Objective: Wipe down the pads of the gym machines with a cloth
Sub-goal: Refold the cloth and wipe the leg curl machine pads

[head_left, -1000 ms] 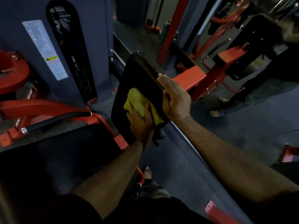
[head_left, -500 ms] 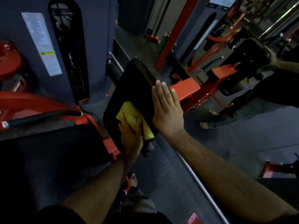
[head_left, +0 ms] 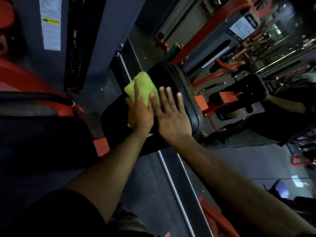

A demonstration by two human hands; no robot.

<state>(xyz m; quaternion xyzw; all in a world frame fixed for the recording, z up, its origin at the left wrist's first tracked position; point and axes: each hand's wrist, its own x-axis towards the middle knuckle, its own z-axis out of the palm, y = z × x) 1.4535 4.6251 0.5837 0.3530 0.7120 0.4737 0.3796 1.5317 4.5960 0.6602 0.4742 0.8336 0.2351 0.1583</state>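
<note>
A black padded pad (head_left: 172,77) of a red-framed gym machine tilts up in the middle of the view. A yellow-green cloth (head_left: 142,86) lies on the pad's left side near its upper end. My left hand (head_left: 139,111) presses flat on the cloth, covering its lower part. My right hand (head_left: 171,115) rests flat on the pad just right of the left hand, fingers spread, holding nothing.
A grey weight-stack housing (head_left: 89,40) with a warning label stands at the left. A red arm with a black grip (head_left: 42,100) crosses the left side. Red machine frames (head_left: 227,98) crowd the right. A green bottle (head_left: 173,49) stands behind the pad. Grey floor lies below.
My left hand has pushed the cloth up the pad toward its upper left edge. My right hand has shifted from the pad's right edge onto its face. The camera has moved closer.
</note>
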